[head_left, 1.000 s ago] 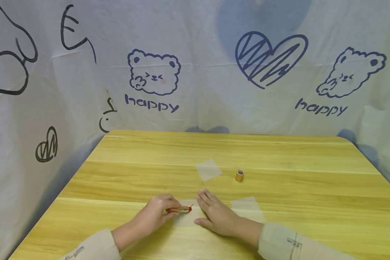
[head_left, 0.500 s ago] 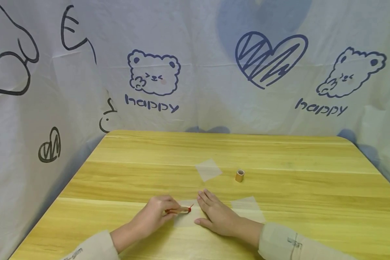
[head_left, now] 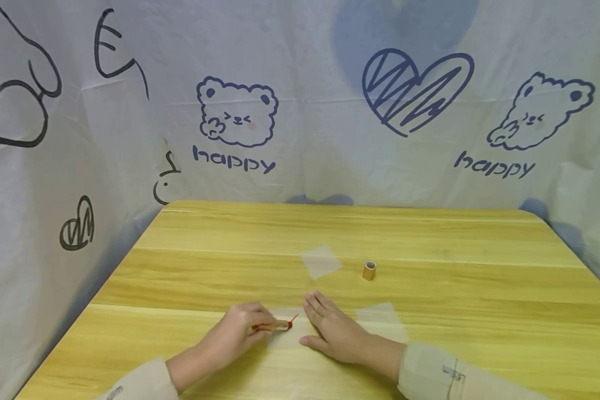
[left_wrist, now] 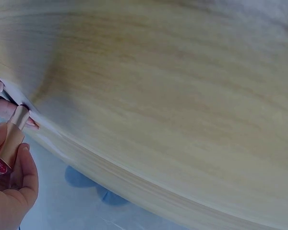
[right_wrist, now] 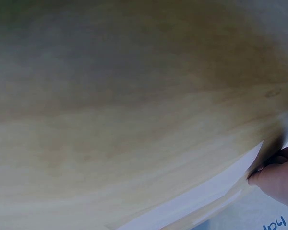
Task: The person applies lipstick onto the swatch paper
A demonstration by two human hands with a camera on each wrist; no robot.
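Note:
My left hand [head_left: 240,328] pinches a lipstick [head_left: 283,325] in a gold tube, its red tip touching a thin white square of paper [head_left: 280,341]. A short red line [head_left: 294,318] runs on the paper up and right from that tip. In the left wrist view the lipstick [left_wrist: 12,143] is held between thumb and fingers, its dark red base outward. My right hand [head_left: 335,330] lies flat, fingers straight, on the right part of the same paper and partly hides it. Only the thumb side of the right hand [right_wrist: 278,179] shows in the right wrist view.
A gold lipstick cap [head_left: 369,270] stands upright, hollow end up, beyond my right hand. One white paper square [head_left: 321,261] lies farther back, another [head_left: 381,319] beside my right wrist. The wooden table [head_left: 180,266] meets a drawn-on white curtain [head_left: 320,150] behind.
The left hand has drawn the lipstick slightly down and left over the paper. The red line is longer now. The right hand has stayed in place.

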